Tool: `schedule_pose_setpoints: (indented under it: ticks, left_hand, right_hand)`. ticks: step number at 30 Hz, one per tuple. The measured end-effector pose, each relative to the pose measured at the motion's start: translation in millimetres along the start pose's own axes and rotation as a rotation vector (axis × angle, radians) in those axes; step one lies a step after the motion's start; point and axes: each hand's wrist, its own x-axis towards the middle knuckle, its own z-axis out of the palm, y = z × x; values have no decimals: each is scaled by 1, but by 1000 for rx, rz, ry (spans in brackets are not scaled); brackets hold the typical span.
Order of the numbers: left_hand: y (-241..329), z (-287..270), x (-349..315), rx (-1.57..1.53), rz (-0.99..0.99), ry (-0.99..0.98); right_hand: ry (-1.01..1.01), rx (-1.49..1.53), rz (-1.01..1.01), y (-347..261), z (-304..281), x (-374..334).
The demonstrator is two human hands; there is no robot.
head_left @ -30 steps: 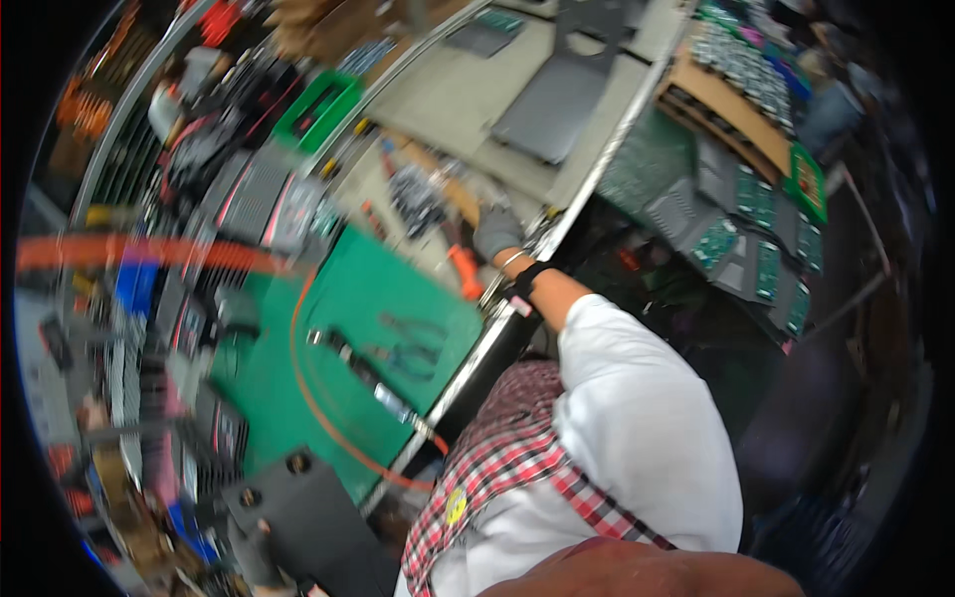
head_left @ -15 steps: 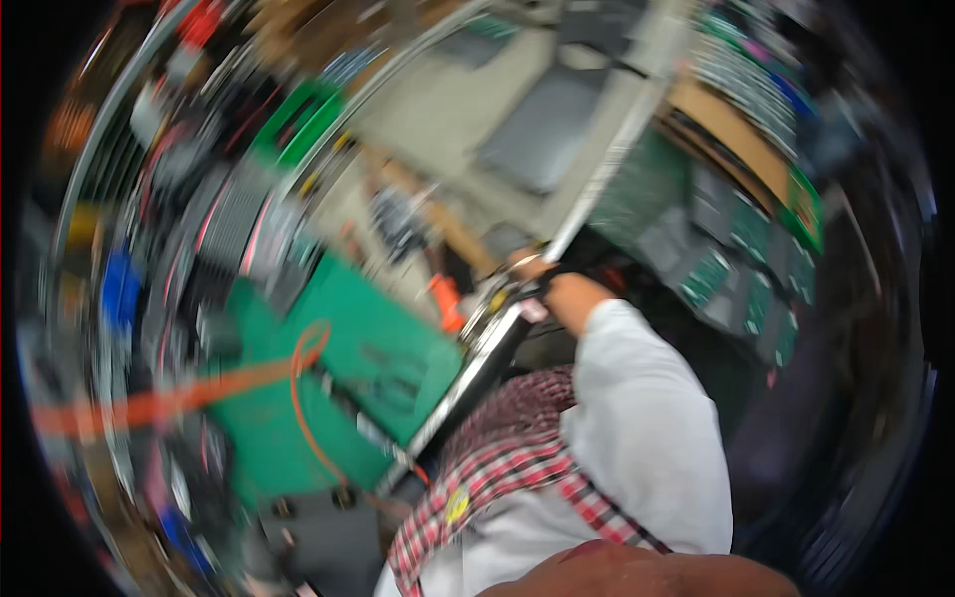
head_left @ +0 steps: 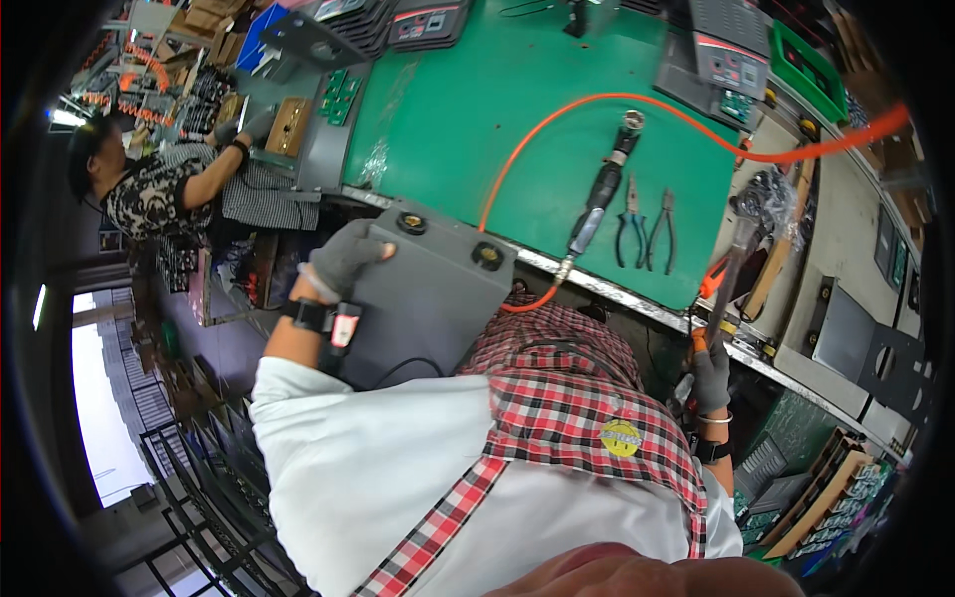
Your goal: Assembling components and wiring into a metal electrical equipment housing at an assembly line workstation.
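Note:
My left hand [head_left: 345, 261], in a grey glove with bare fingertips, grips the left edge of a grey metal case [head_left: 423, 298]. Two round black-and-brass fittings sit at the case's far end, which leans at the front edge of the green bench. A black cable [head_left: 413, 363] lies across its near side. Low at the right by the bench edge, my gloved right hand [head_left: 711, 373] is closed around a long dark tool [head_left: 731, 274]. Its kind is blurred; something orange shows near the fingers. On the green mat lie a black pneumatic driver [head_left: 597, 194] and two pliers [head_left: 632, 224].
An orange air hose [head_left: 557, 111] loops over the green mat [head_left: 448, 129]. Grey printed panels [head_left: 731, 55] and a green crate [head_left: 808, 70] stand at the far right. Another person [head_left: 169, 189] works at the far left. Circuit boards [head_left: 831, 507] fill a tray at lower right.
The view has swung left, bringing my left hand and the grey case into sight. My right hand, earlier reaching over the bench's metal rail, is now lower with the long tool.

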Motion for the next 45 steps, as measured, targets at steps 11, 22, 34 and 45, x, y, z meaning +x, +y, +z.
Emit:
schedule_pose_setpoints:
  ticks: [11,22,34,45]
  left_hand:
    - [-113,-100,97,575,157,220]
    - [-82,-102,130,308,107,86]
    - [-132,-100,152,441,117,460]
    - [-134,-91,158,404,129,529]
  right_hand:
    - [-433,-894,-515,-46,183,34]
    - [-415,-910,-635,-41,243,66]
    - [-534,-798,-390,-69,247,92]
    - [-538,-773,-343,-85,255,94]
